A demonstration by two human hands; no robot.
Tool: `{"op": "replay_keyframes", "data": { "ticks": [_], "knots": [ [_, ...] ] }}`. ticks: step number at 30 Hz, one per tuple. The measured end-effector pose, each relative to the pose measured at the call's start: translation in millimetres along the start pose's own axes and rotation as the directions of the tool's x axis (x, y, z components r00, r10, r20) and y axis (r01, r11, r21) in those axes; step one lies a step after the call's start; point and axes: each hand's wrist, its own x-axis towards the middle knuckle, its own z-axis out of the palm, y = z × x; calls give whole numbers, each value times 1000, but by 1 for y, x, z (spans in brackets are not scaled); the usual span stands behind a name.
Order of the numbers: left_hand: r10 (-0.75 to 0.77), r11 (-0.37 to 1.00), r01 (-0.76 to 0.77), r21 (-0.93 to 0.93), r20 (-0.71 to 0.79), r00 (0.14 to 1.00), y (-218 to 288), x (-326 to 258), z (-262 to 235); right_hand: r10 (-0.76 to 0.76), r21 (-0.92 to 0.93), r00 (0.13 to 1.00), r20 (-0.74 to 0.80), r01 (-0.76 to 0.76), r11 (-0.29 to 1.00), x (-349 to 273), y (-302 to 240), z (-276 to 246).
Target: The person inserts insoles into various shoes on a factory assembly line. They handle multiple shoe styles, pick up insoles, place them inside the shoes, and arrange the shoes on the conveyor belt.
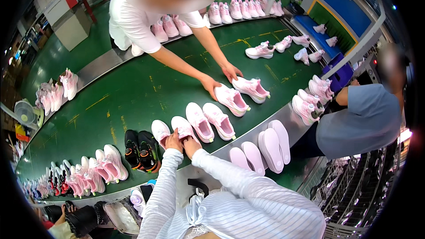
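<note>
A pair of pale pink-and-white sneakers stands in front of me on the green conveyor belt (128, 84). My left hand (174, 140) is closed at the heel side of the right-hand sneaker (180, 123) of this pair. My right hand (191, 145) has its fingers curled into that sneaker's opening; the fingertips are hidden inside. Close by on the left is its mate, another sneaker (160, 128). To the right sits a second matching pair (200, 117). A co-worker across the belt grips a further pink-and-white pair (233, 99) with both hands.
Black sneakers (141, 150) with orange details stand left of my hands, followed by rows of shoes (95, 172). Pink soles (270, 150) lie at the near right edge. More sneakers (261, 49) sit farther along the belt. Another person (361, 121) stands at the right.
</note>
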Motion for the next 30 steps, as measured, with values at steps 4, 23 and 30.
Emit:
{"op": "replay_keyframes", "data": {
  "ticks": [4,23,30],
  "knots": [
    [262,962,-269,42,-409,874,31,-30,2,-335,9,741,-582,418,909,-65,37,-15],
    [-103,830,-410,379,825,555,-7,-6,64,89,64,794,-602,-63,996,-135,147,-81],
    [-441,771,-10,636,546,712,-1,9,72,448,-13,872,-199,-460,888,-213,158,-62]
  ]
}}
